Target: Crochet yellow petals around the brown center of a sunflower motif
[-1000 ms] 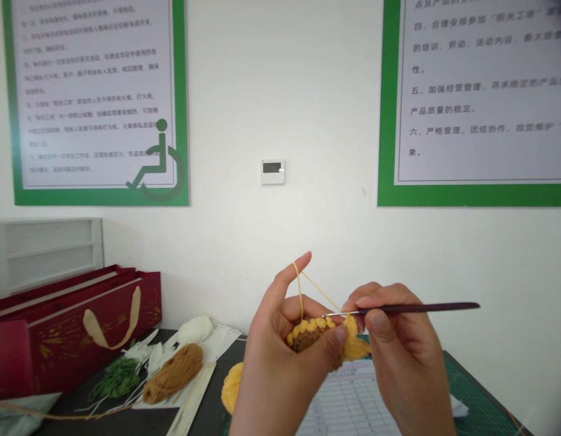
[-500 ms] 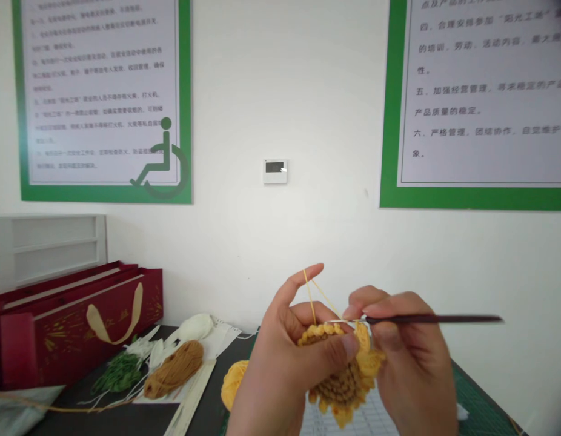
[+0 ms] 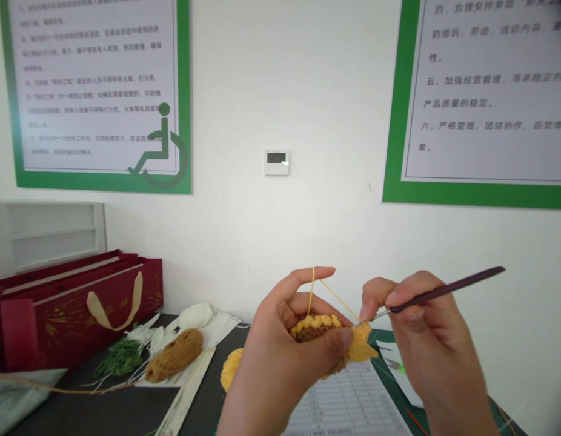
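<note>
The left hand point(image 3: 289, 351) pinches the crochet piece point(image 3: 323, 336) between thumb and fingers, its raised index finger looped by yellow yarn point(image 3: 338, 299). The right hand point(image 3: 432, 333) pinches the hook point(image 3: 444, 292), its tip at the piece's edge beside the left thumb. Below both hands, a printed sheet point(image 3: 348, 402) lies on a green mat point(image 3: 385, 376).

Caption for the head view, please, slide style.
Left hand steadies a yellow-and-brown crochet piece while the right hand works a dark-handled hook at its edge.
</note>
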A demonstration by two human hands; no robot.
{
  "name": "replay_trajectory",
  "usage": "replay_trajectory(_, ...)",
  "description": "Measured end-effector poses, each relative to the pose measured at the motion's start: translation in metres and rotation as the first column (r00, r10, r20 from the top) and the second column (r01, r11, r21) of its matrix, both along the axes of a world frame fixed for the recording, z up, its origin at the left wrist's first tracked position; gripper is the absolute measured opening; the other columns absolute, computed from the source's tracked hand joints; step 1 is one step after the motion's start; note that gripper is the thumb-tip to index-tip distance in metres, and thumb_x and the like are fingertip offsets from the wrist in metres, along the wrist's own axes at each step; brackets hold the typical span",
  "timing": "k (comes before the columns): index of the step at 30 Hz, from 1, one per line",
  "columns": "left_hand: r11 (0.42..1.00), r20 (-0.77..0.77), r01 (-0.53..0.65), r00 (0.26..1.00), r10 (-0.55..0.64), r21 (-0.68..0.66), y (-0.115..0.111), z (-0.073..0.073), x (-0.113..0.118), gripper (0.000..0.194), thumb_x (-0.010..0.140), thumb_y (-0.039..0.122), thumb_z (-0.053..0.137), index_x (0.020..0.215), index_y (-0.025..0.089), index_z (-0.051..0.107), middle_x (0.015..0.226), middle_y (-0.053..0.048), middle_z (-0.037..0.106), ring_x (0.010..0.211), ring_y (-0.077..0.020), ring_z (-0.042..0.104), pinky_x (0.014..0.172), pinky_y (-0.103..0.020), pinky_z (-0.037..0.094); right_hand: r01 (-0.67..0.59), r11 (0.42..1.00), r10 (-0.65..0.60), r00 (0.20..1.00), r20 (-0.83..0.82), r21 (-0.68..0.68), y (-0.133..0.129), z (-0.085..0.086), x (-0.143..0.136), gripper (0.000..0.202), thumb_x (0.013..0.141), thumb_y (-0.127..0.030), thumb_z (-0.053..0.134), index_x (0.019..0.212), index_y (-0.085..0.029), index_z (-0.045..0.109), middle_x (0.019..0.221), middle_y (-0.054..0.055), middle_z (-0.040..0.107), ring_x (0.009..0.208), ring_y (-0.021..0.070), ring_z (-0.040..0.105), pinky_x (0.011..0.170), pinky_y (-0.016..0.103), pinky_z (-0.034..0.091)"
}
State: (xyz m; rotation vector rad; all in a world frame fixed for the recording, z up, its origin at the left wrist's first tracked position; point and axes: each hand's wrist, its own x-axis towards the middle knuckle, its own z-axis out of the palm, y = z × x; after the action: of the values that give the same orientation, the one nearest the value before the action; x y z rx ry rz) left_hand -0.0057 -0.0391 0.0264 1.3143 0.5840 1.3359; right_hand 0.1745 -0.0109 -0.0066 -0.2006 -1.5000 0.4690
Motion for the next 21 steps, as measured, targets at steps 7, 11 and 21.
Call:
replay_trajectory(7,1.0,-0.016,0.018,1.0,-0.018,0.001,0.001,-0.001,-0.001,0.06,0.069,0.009,0.085,0.125,0.015,0.064,0.072,0.0,0.074,0.054,-0.0088,0.055,0.052,-0.021,0.046,0.068,0.992,-0.08,0.991,0.111,0.107,-0.004,0.005,0.006,0.011,0.105,-0.034,0.053,0.103,-0.028,0.062,0.083,0.001,0.075,0.078,0.0188,0.066,0.071,0.035,0.051)
replay_trajectory(11,1.0,-0.024,0.01,1.0,-0.01,0.006,0.002,-0.001,-0.001,0.058,0.068,0.008,0.084,0.122,0.014,0.065,0.073,-0.001,0.074,0.054,-0.0089,0.056,0.052,-0.02,0.045,0.115,0.975,-0.147,0.976,0.164,0.189,-0.009,0.005,0.008,0.01,0.105,-0.028,0.053,0.105,-0.026,0.063,0.086,0.002,0.076,0.08,0.0193,0.066,0.073,0.038,0.051)
replay_trajectory(21,1.0,0.042,-0.005,0.999,0.005,0.006,0.004,-0.002,-0.002,0.059,0.067,0.011,0.09,0.121,0.015,0.067,0.072,0.0,0.074,0.053,-0.0078,0.056,0.05,-0.019,0.044,0.311,0.734,-0.539,0.807,0.24,0.604,-0.017,0.015,-0.002,0.031,0.086,0.001,0.06,0.109,-0.02,0.066,0.095,0.006,0.074,0.083,0.0195,0.065,0.072,0.039,0.054)
